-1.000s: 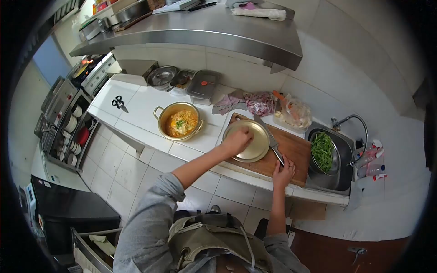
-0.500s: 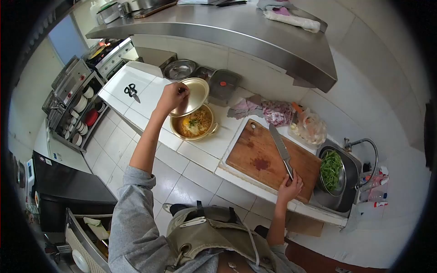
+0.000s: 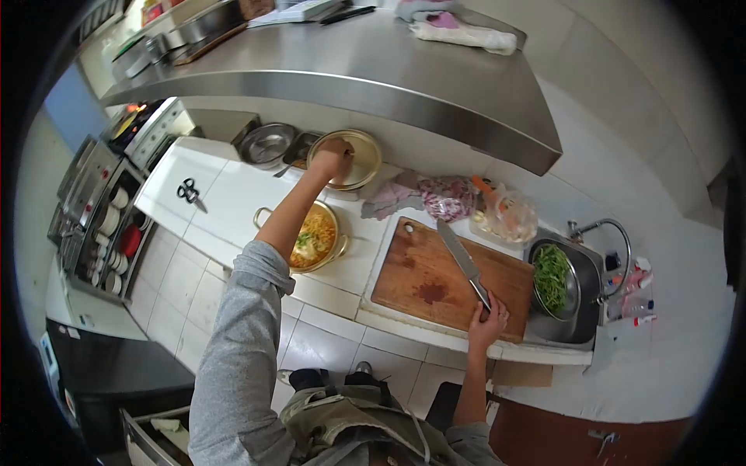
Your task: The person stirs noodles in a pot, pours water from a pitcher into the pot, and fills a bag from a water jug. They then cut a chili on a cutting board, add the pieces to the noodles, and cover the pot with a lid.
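Note:
My left hand (image 3: pixel 332 160) is closed on the knob of a round golden lid (image 3: pixel 365 161), held beyond the noodle pot near the wall. Below it stands a two-handled golden pot (image 3: pixel 315 237) of noodles with egg and green bits, partly hidden by my left forearm. My right hand (image 3: pixel 488 318) grips the handle of a large knife (image 3: pixel 460 255), whose blade lies over the wooden cutting board (image 3: pixel 404 268). A dark red wet stain marks the board.
Black scissors (image 3: pixel 187 190) lie on the white counter at left. Bagged vegetables (image 3: pixel 505 217) sit behind the board. Greens in a colander (image 3: pixel 553 283) stand in the sink (image 3: pixel 587 330). A steel shelf (image 3: pixel 326 85) overhangs the counter.
My left hand has carried the lid off the pot towards the wall, beside the metal bowl, over where the plastic container was seen. The view has shifted. My right hand still holds the knife.

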### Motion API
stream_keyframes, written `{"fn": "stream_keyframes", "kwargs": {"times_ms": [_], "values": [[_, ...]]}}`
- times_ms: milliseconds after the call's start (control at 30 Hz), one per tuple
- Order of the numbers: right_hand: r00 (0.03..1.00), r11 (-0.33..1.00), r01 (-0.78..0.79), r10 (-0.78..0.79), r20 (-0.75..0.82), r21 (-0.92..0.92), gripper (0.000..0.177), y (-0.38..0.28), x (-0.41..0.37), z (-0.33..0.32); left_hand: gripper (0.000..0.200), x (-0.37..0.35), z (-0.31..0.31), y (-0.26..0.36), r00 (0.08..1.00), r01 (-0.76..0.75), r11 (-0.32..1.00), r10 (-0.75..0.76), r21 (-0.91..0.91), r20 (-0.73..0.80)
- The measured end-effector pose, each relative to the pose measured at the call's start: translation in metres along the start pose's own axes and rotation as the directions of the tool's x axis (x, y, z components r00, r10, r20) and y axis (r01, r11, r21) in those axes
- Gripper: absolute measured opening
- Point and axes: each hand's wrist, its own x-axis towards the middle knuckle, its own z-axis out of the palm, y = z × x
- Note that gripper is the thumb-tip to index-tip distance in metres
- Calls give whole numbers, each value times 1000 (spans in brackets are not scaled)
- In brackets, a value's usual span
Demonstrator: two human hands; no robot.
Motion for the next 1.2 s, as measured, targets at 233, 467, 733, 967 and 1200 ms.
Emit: {"fn": "stream_keyframes", "kwargs": {"times_ms": [233, 467, 733, 967, 1200], "values": [[997, 996, 76, -76, -10, -41, 33, 1, -1, -3, 45, -26, 11, -11, 923, -143, 976, 72, -163, -378], [958, 954, -4, -82, -276, -299, 45, 39, -29, 32, 53, -296, -124, -86, 791, 255, 945, -327, -206, -517], [966, 681, -209, 258, -37, -702, 37, -82, -151, 133, 61, -786, -323, -205, -155, 966, 101, -508, -237, -847], [803, 997, 4, 45, 594, -80, 32, -292, -343, 353, 60, -969, -462, -235, -131, 987, -138, -431, -79, -893], [407, 568, -25, -746, 528, 822, 37, -698, -417, 295, 46, -1011, -496, -306, -321, 943, -235, -448, -237, -834]]}}
